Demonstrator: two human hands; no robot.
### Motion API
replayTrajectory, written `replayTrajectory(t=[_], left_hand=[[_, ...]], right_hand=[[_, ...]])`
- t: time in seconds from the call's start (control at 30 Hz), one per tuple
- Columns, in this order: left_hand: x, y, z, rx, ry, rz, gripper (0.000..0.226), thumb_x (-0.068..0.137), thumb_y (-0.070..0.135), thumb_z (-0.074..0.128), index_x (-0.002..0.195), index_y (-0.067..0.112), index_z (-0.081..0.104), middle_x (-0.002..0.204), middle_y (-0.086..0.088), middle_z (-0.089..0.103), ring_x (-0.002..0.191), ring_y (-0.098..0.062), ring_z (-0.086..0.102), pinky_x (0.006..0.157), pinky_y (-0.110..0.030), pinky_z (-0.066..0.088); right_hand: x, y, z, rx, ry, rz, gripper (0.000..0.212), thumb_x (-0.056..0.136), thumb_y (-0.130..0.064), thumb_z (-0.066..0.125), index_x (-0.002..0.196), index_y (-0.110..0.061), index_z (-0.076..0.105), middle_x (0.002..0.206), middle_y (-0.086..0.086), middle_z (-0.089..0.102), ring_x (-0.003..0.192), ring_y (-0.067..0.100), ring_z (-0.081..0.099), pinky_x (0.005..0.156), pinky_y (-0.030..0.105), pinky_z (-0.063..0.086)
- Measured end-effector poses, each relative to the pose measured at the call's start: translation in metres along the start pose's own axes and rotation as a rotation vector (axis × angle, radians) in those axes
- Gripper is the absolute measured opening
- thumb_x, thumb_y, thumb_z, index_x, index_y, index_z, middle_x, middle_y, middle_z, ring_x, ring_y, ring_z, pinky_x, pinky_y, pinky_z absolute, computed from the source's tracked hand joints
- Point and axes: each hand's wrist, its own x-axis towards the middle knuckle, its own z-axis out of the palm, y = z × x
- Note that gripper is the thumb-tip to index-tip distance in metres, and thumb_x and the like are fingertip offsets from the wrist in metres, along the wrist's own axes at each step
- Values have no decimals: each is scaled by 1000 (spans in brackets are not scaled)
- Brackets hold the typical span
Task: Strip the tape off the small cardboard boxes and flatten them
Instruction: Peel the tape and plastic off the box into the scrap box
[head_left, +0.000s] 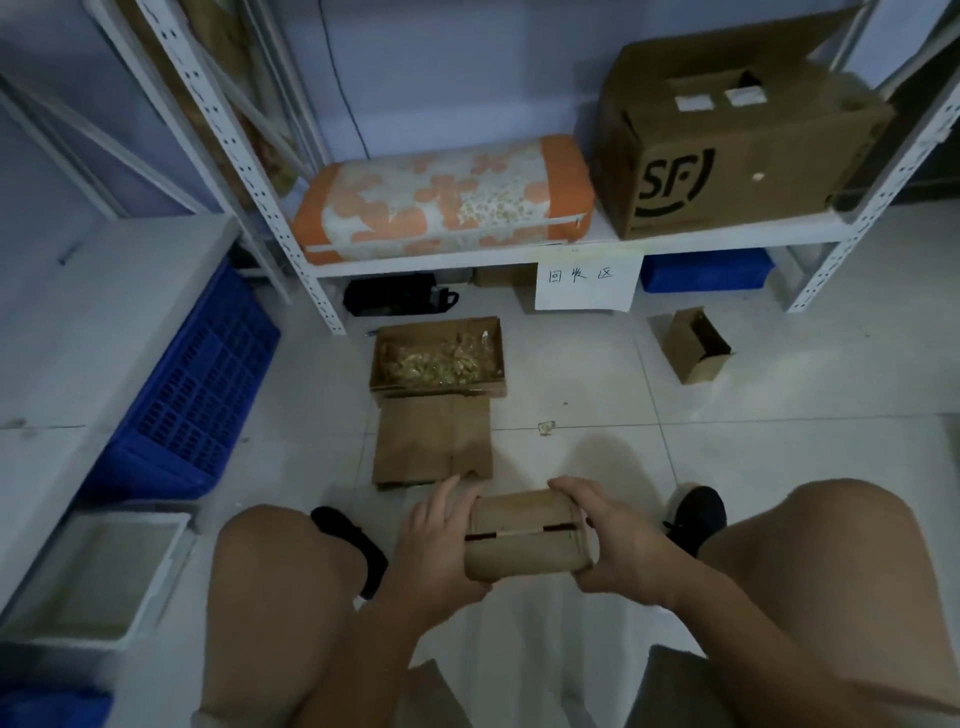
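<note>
Pale floor tiles (597, 395) fill the head view, with white metal shelving (467, 254) across the top of the frame carrying an orange flowered cushion (441, 195) and a big printed carton (727, 145) at upper right. A handwritten paper sign (584, 286) hangs from the shelf edge, and a blue crate (202, 384) leans at the left.

Down at lower centre, between the person's knees, sits the action: a small cardboard box (524, 535) held in both hands above the floor. The left hand (436, 540) cups its left end, fingers spread up along the side; the right hand (608, 535) wraps the right end, fingers curled over the top. So both grips are closed around the box. Its flaps meet along a dark seam running across the middle, and whether tape is on it is too blurred to call.

Progress check: just above the hands, a flattened cardboard piece (434, 441) lies on the floor, looking like one box already done. Beyond it, an open tray box (439, 356) holds crumpled yellowish scraps, probably stripped tape. At the right, one more small box (696, 345) stands open and unflattened. By my reckoning: one down, one in hand, at least one waiting.
</note>
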Motion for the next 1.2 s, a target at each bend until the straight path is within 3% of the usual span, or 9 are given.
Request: replayTrajectory(t=[0.1,0.2,0.4,0.57,0.77,0.9,1.03,1.13,1.2], left_hand=[[-1,5,-5,-261,-62,0,103,73,42,85,152,52,19,138,39,17,136,-12,41,108,-40,47],[-1,12,-3,-365,-17,-20,101,69,40,88,149,54,27,137,34,30,124,-5,50,102,-36,52],[-2,17,2,-481,94,51,99,69,41,92,149,52,35,144,36,26,126,-1,49,102,-29,49],[-4,23,3,-553,235,77,86,72,57,88,145,58,42,152,38,29,134,6,44,110,-31,46],[-2,28,-1,-686,254,47,68,81,62,78,141,54,48,152,33,39,133,3,50,108,-41,51],[-3,30,-3,-770,219,89,71,86,46,80,147,47,44,148,38,40,134,9,46,111,-26,44],[0,32,-12,-933,158,-4,74,82,91,46,145,52,50,165,15,31,152,-9,31,123,-46,33],[1,41,-25,-1012,132,-72,54,97,72,40,139,42,56,165,5,33,152,-11,29,118,-25,32],[-1,35,-19,-912,121,-11,57,89,74,50,142,51,52,167,13,27,153,0,21,114,-19,30]], right_hand=[[-4,9,-2,104,12,-9,112,65,-39,87,153,-45,19,143,-18,39,127,7,48,108,34,47],[-9,11,-4,170,31,-39,110,70,-41,88,155,-46,17,150,-15,35,135,6,42,114,34,42],[-24,2,-3,210,186,-107,90,77,-17,80,144,-51,30,149,-19,34,129,-3,42,107,12,36],[-21,4,-6,335,280,-78,80,79,-18,79,143,-46,40,130,-30,49,122,3,53,99,32,52],[-14,3,7,497,400,-99,65,89,-17,78,142,-43,50,147,-12,52,133,11,52,101,35,55],[-13,1,12,550,428,-106,58,91,-20,76,141,-41,54,157,-10,43,140,11,46,100,29,54],[-14,1,11,510,471,-123,53,91,-13,74,137,-35,59,158,-9,41,142,5,43,104,23,50],[-12,1,11,477,484,-139,51,91,-8,74,136,-29,62,157,-8,43,140,-1,43,106,19,46],[-12,1,13,459,486,-128,54,90,-3,74,137,-26,62,156,-6,43,141,-1,41,103,11,44]])
